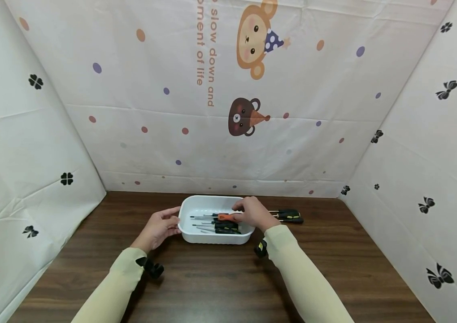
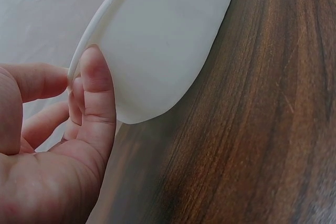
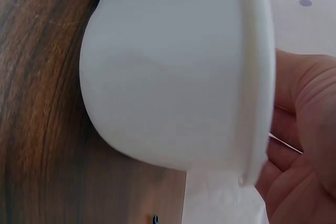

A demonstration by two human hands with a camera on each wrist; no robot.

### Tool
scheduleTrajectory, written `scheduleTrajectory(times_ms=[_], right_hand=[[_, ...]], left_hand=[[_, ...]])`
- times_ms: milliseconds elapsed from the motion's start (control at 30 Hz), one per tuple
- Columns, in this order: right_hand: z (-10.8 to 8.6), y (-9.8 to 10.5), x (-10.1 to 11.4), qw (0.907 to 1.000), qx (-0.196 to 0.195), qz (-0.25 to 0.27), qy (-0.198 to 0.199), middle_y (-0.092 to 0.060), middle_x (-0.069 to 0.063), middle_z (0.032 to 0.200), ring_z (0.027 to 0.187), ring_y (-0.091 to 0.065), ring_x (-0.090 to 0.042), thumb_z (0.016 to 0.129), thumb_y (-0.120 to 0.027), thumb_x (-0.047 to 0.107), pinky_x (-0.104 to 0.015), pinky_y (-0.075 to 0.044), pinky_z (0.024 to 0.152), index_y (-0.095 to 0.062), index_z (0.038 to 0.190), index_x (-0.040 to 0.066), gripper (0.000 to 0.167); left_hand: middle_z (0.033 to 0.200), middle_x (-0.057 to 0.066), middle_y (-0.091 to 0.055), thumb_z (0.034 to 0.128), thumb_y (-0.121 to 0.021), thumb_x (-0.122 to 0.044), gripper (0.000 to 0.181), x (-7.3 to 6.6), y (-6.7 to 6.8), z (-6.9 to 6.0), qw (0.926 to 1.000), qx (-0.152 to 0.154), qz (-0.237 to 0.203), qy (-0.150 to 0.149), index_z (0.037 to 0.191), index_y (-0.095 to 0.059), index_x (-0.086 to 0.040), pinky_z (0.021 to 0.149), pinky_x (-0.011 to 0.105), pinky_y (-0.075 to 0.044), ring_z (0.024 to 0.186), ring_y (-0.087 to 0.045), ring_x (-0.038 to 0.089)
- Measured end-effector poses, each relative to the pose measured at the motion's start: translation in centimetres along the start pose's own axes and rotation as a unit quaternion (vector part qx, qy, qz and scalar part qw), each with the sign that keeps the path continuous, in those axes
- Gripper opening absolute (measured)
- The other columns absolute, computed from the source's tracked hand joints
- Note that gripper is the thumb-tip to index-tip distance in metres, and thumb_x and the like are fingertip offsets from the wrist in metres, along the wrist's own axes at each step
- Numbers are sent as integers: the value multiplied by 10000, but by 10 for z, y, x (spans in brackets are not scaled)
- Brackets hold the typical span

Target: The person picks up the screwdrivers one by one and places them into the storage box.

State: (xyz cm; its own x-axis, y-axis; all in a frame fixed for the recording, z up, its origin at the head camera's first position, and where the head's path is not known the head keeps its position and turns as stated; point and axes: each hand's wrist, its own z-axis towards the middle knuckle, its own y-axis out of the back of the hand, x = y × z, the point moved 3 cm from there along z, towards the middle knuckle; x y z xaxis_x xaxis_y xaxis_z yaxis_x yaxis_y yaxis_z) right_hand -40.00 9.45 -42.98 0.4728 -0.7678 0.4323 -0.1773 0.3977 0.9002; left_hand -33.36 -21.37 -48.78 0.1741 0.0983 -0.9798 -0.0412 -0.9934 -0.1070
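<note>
A white plastic tub (image 1: 214, 239) stands at the back of the table. My left hand (image 1: 158, 229) pinches its left rim; the left wrist view shows fingers on both sides of the tub's edge (image 2: 86, 38). Over the tub's right part, my right hand (image 1: 254, 213) grips an orange-handled screwdriver (image 1: 225, 217), whose shaft points left. Beneath and in front of it lie several dark-handled screwdrivers (image 1: 226, 226) inside the tub. In the right wrist view the tub's outer wall (image 3: 168, 72) hides my fingertips and the screwdriver.
More black and yellow screwdriver handles (image 1: 289, 212) lie on the table just right of the tub, partly behind my right hand. The brown wooden table (image 1: 212, 287) meets a patterned cloth backdrop (image 1: 163, 148) close behind the tub.
</note>
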Motion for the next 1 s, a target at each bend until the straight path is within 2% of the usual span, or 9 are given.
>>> scheduleTrajectory(times_ms=[133,300,500,667,800,900,1000], right_hand=[[-6,8,-4,9990,-183,398,-26,-768,-40,1131,1051,-704,-212,916,-776,239,-423,-589,926,-779,1167,85,294],[-10,12,-16,9949,-400,930,-18,-763,-15,1135,1037,-696,-173,929,-765,260,-407,-595,924,-779,1165,97,287],[-21,20,-24,9843,-488,1682,-214,-759,6,1139,1054,-698,-178,940,-752,275,-416,-598,924,-765,1203,107,312],[-26,26,-36,9766,-607,2023,-409,-748,29,1148,1040,-687,-165,928,-761,351,-390,-607,874,-766,1207,140,349],[-33,31,-46,9686,-725,2325,-502,-750,2,1144,998,-692,-179,919,-770,365,-458,-618,834,-767,1198,133,363],[-39,35,-52,9648,-867,2445,-434,-755,-21,1143,987,-701,-188,921,-774,322,-515,-610,842,-768,1190,120,336],[-45,39,-62,9636,-1039,2443,-326,-756,-22,1155,989,-710,-171,910,-785,329,-447,-618,821,-776,1171,136,324]], left_hand=[[1006,100,-699,1003,-575,-8,550,-1,0,0,10000,-10,29,-17,1535,-437,-13,722,253,-610,756,-654,142],[1017,113,-689,1004,-571,-7,540,-1,0,0,9999,-55,98,1,1530,-447,-15,722,250,-609,757,-651,144],[1005,109,-692,999,-562,12,540,-1,-2,0,9999,-75,126,-7,1527,-448,-9,709,245,-604,755,-653,133],[986,96,-691,994,-571,15,540,0,-1,1,9999,-81,81,-32,1521,-458,-13,712,247,-605,759,-652,137],[978,84,-692,988,-581,17,544,1,-1,1,9999,-96,55,-27,1518,-462,-14,715,255,-607,766,-655,143],[988,88,-699,987,-586,16,549,2,0,2,9999,-119,42,-16,1520,-461,-15,716,258,-610,767,-660,144],[996,96,-702,988,-582,19,546,2,0,2,9999,-136,22,-14,1519,-462,-16,714,258,-611,765,-661,143]])
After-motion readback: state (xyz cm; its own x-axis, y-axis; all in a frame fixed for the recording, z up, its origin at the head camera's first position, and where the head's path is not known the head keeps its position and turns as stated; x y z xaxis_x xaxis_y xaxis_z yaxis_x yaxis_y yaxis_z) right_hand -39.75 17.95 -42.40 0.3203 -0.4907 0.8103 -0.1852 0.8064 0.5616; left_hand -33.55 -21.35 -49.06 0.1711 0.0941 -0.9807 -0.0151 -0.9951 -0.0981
